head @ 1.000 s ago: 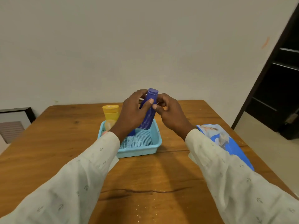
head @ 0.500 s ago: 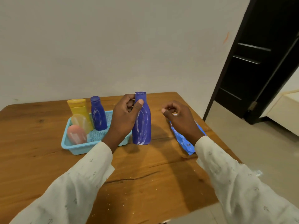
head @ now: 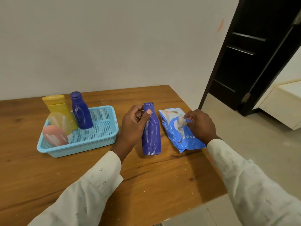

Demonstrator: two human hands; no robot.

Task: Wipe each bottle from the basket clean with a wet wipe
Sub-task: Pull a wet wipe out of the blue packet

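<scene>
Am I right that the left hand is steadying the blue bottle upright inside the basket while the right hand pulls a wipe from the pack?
Not quite: the blue bottle held by the left hand stands on the table, outside the basket, as the head view shows. The right hand does pull a wipe from the pack.

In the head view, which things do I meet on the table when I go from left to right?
Light blue basket → left hand → blue bottle standing upright → blue wet wipe pack → right hand.
</scene>
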